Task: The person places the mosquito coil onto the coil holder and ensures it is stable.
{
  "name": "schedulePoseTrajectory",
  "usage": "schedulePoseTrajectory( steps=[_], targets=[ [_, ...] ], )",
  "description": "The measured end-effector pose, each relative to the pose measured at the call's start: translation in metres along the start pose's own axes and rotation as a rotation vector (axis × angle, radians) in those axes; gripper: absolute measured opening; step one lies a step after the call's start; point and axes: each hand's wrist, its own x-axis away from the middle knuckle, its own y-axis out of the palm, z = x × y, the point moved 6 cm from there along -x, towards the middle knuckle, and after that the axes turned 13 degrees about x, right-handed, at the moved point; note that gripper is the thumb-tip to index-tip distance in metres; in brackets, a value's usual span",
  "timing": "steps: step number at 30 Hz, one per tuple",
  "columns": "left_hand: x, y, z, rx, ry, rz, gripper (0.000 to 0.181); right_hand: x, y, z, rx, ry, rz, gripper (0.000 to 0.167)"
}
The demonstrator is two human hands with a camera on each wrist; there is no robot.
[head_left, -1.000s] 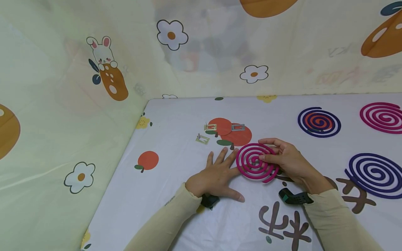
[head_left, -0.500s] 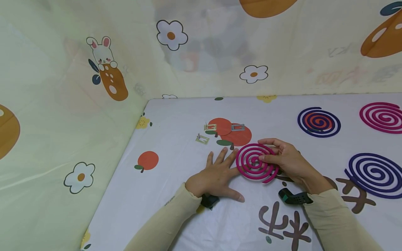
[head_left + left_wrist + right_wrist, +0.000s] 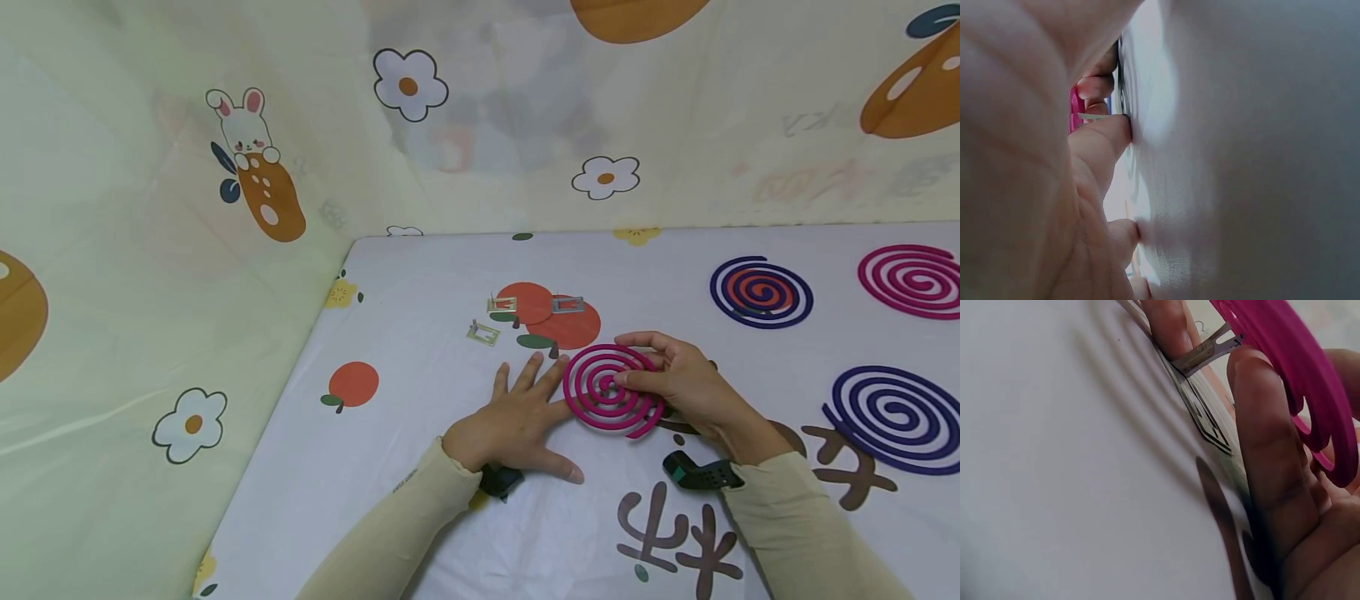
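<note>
A pink mosquito coil (image 3: 606,384) hangs slightly above the table at a tilt, its edge shown in the right wrist view. My right hand (image 3: 697,385) grips its right side, thumb on top near the centre. Under the coil a small metal coil stand (image 3: 1207,419) lies on the table, its upright tab reaching the coil's underside. Whether the tab is fitted into the coil I cannot tell. My left hand (image 3: 517,421) rests on the table with fingers spread. Its index finger reaches under the coil and touches the stand, as the right wrist view shows.
Several other coils lie at right: a dark purple one (image 3: 894,409), another purple one (image 3: 763,290) and a pink one (image 3: 924,284). Beyond the left hand lie three metal stands, one gold (image 3: 483,333), another gold (image 3: 503,305) and one silver (image 3: 568,305). A patterned cloth wall (image 3: 510,192) bounds the back.
Almost nothing differs. My right hand and the pink coil have shifted very slightly to the left; the left hand stays where it was.
</note>
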Motion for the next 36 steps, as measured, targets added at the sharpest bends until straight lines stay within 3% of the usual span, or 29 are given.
schedulePoseTrajectory(
  steps=[36],
  targets=[
    [0.0009, -0.0001, 0.0000, 0.008, -0.003, -0.004, 0.101, -0.0005, 0.0052, -0.0042, 0.061, 0.027, 0.057, 0.063]
  ],
)
